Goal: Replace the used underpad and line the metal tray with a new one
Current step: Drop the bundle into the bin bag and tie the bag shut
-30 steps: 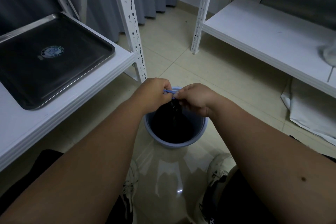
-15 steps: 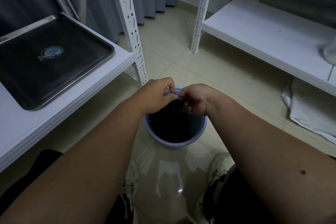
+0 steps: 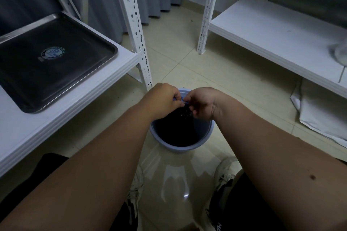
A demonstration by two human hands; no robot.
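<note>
Both hands meet over the far rim of a blue plastic bin (image 3: 181, 146) standing on the tiled floor (image 3: 187, 58). The left hand (image 3: 163, 102) and the right hand (image 3: 201, 104) each have their fingers curled, pinching a small blue piece (image 3: 179, 99) between them — possibly a tie or the edge of the dark liner (image 3: 178, 129) inside the bin, though it is too small to tell. The metal tray (image 3: 105, 45) lies bare on the white shelf (image 3: 37, 127) at left, near that shelf's front right corner beside the perforated upright (image 3: 135, 24), with a round sticker (image 3: 53, 52) on its bottom. A folded white sheet (image 3: 323, 114) — perhaps an underpad — lies on the floor beneath the right-hand shelf (image 3: 272, 30).
</note>
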